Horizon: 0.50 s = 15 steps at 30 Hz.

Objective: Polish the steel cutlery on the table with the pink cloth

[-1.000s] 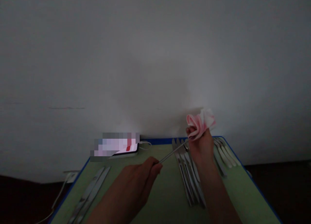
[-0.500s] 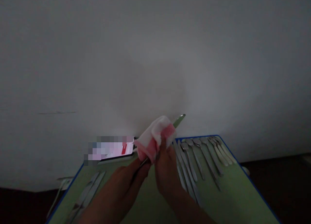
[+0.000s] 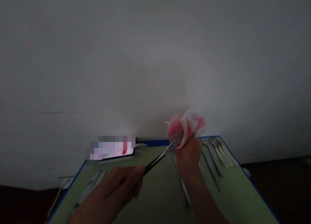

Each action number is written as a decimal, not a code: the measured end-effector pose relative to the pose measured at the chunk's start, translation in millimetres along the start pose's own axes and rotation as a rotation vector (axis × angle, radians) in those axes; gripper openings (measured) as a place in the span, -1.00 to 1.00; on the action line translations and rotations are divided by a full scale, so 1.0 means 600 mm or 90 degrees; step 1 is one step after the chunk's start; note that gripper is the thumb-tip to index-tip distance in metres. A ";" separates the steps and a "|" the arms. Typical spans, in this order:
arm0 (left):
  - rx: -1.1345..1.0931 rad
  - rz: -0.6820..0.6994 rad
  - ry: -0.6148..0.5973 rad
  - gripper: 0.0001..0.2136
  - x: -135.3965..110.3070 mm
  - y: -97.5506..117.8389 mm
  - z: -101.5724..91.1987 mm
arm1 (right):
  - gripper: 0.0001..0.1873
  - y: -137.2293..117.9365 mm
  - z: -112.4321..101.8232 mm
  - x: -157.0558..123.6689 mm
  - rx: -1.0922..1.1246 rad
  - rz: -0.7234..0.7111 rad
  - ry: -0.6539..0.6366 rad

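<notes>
My left hand (image 3: 121,185) pinches the handle end of a slim metal utensil (image 3: 157,159), which slants up and to the right above the green table (image 3: 157,198). My right hand (image 3: 188,154) is closed on a bunched pink and white cloth (image 3: 186,126), and the cloth wraps the utensil's far end, hiding its head. Both hands hover over the middle of the table. The picture is dim and slightly blurred.
A row of spoons and forks (image 3: 216,152) lies on the table's right side, partly behind my right arm. Two knives (image 3: 88,190) lie at the left. A lit phone (image 3: 114,151) with a white cable (image 3: 142,147) rests at the back edge against a pale wall.
Half a second ago the cloth sat near my left hand at the utensil's handle, with the tip poking out. My right hand has slid the cloth up to the far end.
</notes>
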<state>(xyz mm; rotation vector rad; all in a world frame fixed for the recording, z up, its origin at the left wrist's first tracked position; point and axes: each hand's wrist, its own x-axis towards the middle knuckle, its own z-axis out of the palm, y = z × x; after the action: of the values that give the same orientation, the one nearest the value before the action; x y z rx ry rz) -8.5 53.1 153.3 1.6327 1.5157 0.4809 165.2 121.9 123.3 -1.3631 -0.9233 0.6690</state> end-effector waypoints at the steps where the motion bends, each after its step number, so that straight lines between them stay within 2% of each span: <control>1: -0.007 0.004 -0.007 -0.53 0.004 0.004 0.002 | -0.73 -0.004 0.009 -0.015 0.004 0.011 -0.021; 3: -0.026 0.016 -0.021 -0.55 0.009 0.012 0.008 | -0.53 -0.011 0.027 -0.044 0.023 0.042 -0.064; 4: -0.038 0.028 -0.027 -0.55 0.011 0.016 0.011 | -0.48 -0.014 0.034 -0.057 0.068 0.090 -0.125; 7: -0.040 0.076 0.010 -0.59 0.016 0.020 0.021 | -0.48 -0.017 0.045 -0.076 0.148 0.144 -0.255; 11: 0.057 0.106 0.157 -0.73 0.029 0.009 0.028 | -0.52 -0.011 0.041 -0.066 0.148 0.099 -0.262; 15: 0.122 0.120 0.149 -0.68 0.031 0.003 0.030 | -0.53 -0.005 0.034 -0.047 0.144 0.105 -0.228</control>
<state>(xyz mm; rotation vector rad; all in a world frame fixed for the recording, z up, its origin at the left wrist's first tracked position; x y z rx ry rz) 9.9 65.0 139.4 1.9347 1.6263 0.6659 133.3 107.8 121.1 -1.1430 -0.9875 1.1366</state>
